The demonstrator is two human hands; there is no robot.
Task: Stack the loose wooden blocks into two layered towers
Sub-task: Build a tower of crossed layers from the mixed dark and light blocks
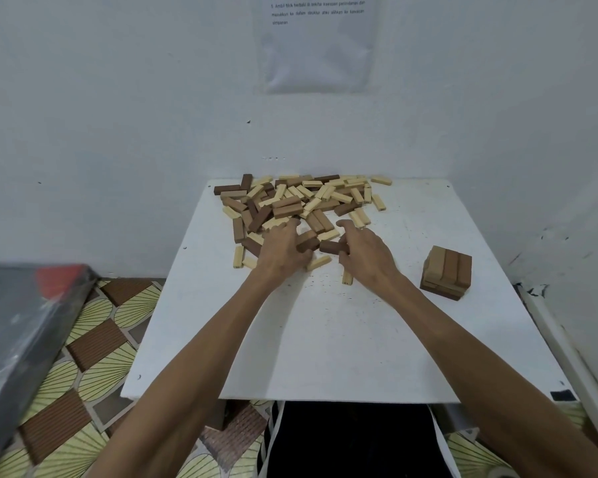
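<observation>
A pile of loose blocks (301,198), pale, mid-brown and dark, is spread over the white worktop (325,339) at 12 o'clock, close to the wall. Both hands are placed side by side at the pile's near edge. The left hand (280,251) is laid among the blocks, and a brown block (307,240) is gripped between its curled fingers (289,229) and thumb. Just toward 3 o'clock of it, a dark block (330,247) is pinched at one end by the curled fingers of the right hand (368,253). A low tower (447,270) is set at 3 o'clock on the worktop, well apart from the pile; three blocks are laid side by side on top, with crosswise layers beneath. A printed sheet of paper (318,46) is fixed to the wall at 12 o'clock, and a patterned floor (83,339) is seen at 9 o'clock.
</observation>
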